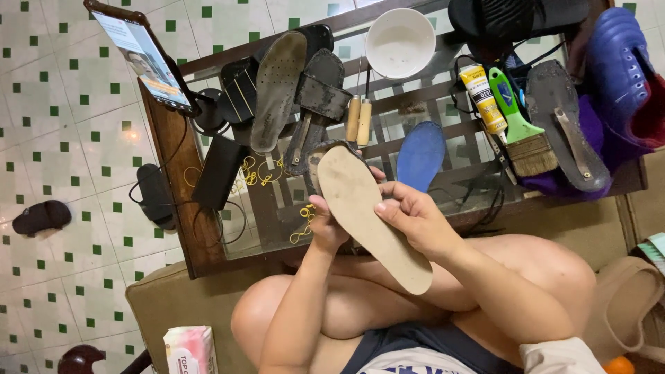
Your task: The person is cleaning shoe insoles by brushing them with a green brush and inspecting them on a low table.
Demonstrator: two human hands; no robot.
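**Head view: both hands hold a tan insole above the knees**

Head camera looks down at a seated person. The left hand [325, 225] grips the long tan insole [364, 211] from beneath, fingers curled on its edge; the right hand [409, 215] clasps its other side, thumb pressed on the face. The insole slants from the glass table [277, 208] toward the lap. On the table lie worn soles [277, 86], a white bowl [400, 41], a blue insole [420, 156], a glue tube [483, 97] and a green-handled brush [523, 135]
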